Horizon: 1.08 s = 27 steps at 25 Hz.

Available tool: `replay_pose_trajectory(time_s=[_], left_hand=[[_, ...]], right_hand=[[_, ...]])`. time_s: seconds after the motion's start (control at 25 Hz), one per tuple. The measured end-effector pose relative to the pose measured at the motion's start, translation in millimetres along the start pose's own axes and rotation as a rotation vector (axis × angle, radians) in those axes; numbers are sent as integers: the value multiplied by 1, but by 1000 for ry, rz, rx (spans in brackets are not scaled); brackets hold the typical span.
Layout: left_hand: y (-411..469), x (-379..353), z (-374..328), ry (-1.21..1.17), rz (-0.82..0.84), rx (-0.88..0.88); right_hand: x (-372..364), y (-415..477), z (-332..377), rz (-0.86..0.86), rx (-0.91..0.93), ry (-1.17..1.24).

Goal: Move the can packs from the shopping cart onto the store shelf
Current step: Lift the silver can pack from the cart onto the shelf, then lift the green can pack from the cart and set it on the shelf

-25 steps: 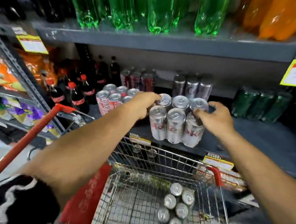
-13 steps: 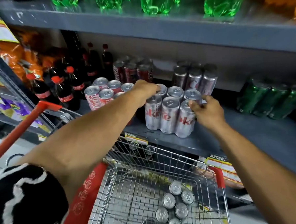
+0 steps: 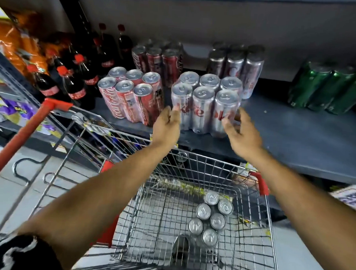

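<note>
A silver can pack (image 3: 205, 101) stands upright on the grey store shelf (image 3: 296, 132), near its front edge. My left hand (image 3: 167, 126) is at the pack's lower left corner and my right hand (image 3: 238, 134) at its lower right, both blurred, fingers spread, holding nothing. Below them, another silver can pack (image 3: 210, 218) sits upright on the floor of the wire shopping cart (image 3: 165, 206), towards its right side.
A red can pack (image 3: 131, 95) stands just left of the silver one, with more red (image 3: 156, 59) and silver packs (image 3: 236, 65) behind. Cola bottles (image 3: 73, 77) fill the shelf's left; green cans (image 3: 330, 87) stand at the right. The cart's red handle (image 3: 22, 135) runs at left.
Both hands have let go of the silver pack on the shelf and drawn back towards me, from its top down to its lower corners. The view has tilted downward.
</note>
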<state>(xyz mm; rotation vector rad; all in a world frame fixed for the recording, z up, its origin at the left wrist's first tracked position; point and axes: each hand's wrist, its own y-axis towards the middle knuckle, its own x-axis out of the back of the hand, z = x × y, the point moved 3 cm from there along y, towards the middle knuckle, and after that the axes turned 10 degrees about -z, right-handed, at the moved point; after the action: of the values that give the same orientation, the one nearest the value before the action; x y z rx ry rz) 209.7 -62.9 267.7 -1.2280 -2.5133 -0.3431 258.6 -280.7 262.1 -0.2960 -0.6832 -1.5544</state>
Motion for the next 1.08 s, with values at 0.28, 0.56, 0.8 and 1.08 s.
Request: replay_pose_trajectory(time_s=[0.28,0.56,0.8,1.08], left_hand=[[-128,-15,141,224,62,7],[-208,-43,234,417,451,1013],[-231,-76,237,170,682,1242],[-220,-74,253,179,275,1157]], right_hand=[[-35,-112,-83,254,71,-223],[-82,-155,-168,684,-248,-604],[-104,-154,-202,714,-321,-519],[-103,-161,-196,551,-396,-485]])
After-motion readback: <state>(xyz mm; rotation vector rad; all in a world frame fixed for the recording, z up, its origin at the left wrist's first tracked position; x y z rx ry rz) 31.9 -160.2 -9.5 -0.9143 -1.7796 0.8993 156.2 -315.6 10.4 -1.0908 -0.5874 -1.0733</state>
